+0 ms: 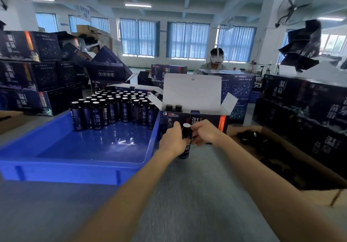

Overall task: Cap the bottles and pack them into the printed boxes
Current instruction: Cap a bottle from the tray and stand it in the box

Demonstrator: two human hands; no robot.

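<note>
Head view, from the left of the frame: a blue tray sits on the bench, and a block of waiting bottles with pale, bare tops stands at its far end. Just right of the tray's corner, at frame centre, the left hand wraps round the body of one upright bottle, whose base is on or just above the bench. Its top also shows pale, so it appears uncapped. The right hand closes on the bottle's upper part from the other side; whether a cap lies under those fingers cannot be told.

Directly behind the hands stands the printed box, lid up, with two capped bottles in its left end. At the right edge an open carton holds dark caps.

The step in hand is probably capping. Done well, the left hand holds the body steady and vertical while the right sets a cap square on the neck and turns it fully home. Then the bottle lowers upright beside the two already packed.
</note>
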